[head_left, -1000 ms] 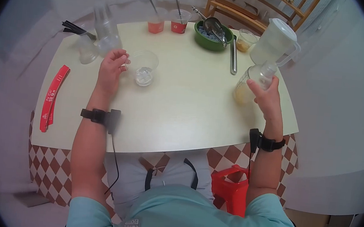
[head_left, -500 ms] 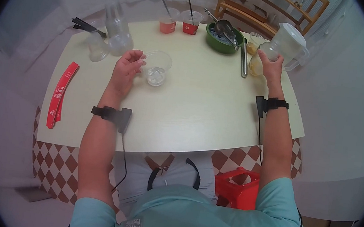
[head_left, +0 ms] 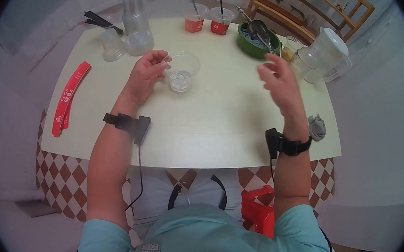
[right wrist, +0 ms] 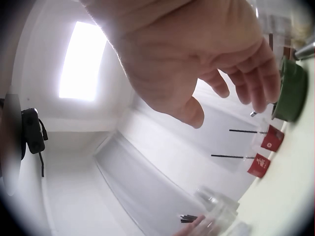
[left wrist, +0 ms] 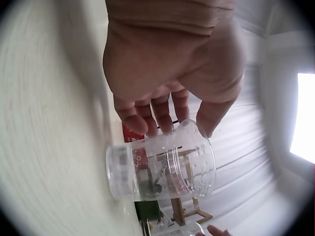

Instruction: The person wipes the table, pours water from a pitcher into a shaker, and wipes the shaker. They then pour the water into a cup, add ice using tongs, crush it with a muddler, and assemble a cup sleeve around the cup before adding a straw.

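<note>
A clear plastic cup (head_left: 181, 77) with clear ice-like pieces in its bottom stands on the table. My left hand (head_left: 147, 73) is beside it, fingers loosely bent, with fingertips right at the cup's side; the left wrist view shows the thumb near the rim of the cup (left wrist: 162, 167). Over the table's right part, my right hand (head_left: 281, 85) is raised with nothing in it, fingers loosely spread. In the right wrist view, the same hand (right wrist: 197, 59) has its thumb apart from the fingers. A clear jar (head_left: 303, 62) stands beyond it, next to a pitcher (head_left: 328, 55).
At the back are two red-labelled cups with straws (head_left: 220, 22), a green basin (head_left: 252, 45) holding a metal scoop (head_left: 260, 30), and a small cup (head_left: 291, 46). Stacked clear cups (head_left: 138, 33), black straws (head_left: 102, 21) and red strips (head_left: 71, 95) lie left. A grey cloth (head_left: 316, 128) sits right.
My right hand carried the jar back beside the pitcher, let go of it, and came back leftward and nearer. My left hand stayed by the cup.
</note>
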`<state>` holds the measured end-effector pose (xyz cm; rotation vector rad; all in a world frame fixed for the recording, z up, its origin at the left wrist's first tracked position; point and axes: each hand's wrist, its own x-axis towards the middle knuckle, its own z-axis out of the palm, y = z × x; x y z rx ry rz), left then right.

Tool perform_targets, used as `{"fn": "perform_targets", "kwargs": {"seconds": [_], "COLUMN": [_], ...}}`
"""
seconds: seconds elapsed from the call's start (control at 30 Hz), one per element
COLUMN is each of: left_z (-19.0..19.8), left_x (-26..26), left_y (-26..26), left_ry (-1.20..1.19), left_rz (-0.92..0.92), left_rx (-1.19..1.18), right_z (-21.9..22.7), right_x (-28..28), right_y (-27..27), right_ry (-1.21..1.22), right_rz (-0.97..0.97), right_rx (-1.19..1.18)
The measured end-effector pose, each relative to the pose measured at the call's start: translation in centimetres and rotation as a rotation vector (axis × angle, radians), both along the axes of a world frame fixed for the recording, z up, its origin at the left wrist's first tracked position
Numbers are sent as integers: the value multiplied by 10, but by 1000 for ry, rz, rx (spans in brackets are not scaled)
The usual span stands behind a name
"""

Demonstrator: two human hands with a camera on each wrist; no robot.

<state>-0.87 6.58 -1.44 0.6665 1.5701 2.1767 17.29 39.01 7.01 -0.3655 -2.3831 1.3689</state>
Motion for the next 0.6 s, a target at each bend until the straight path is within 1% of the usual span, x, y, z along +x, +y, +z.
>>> {"fn": "perform_targets", "kwargs": {"seconds": [0.07,0.13,0.17,0.23,0.27,0.33,0.37,0.43,0.47,0.53,0.6], "left_z": [1,1,1,3,3,3,4,5,4,4,7], "left_x": [1,2,4,6,8,10,10,10,11,12,13], "left_y": [-1,0,1,2,2,3,4,5,6,6,6], "left_ry": [15,20,24,30,34,37,44,48,50,51,57], "left_rz": [-43,-60,-78,-77,-84,-97,-114,-130,-148,-150,-153], "left_rx": [-9,-17,-24,-47,-72,-92,-108,-115,-118,-123,-130], "right_z": [2,-18,-29,-49,-58,-74,-76,-79,-79,-78,-83], "right_x": [-13,-33,-42,-57,-60,-66,-67,-66,-65,-63,-63], "right_y": [-38,-55,-59,-64,-65,-65,-64,-60,-62,-66,-72], "right_ry": [-213,-286,-287,-318,-320,-162,-161,-56,-59,31,55], "right_rz": [227,302,306,292,299,393,395,467,471,521,522], "right_rx": [-150,-282,-281,-423,-424,-346,-349,-418,-420,-411,-431]}}
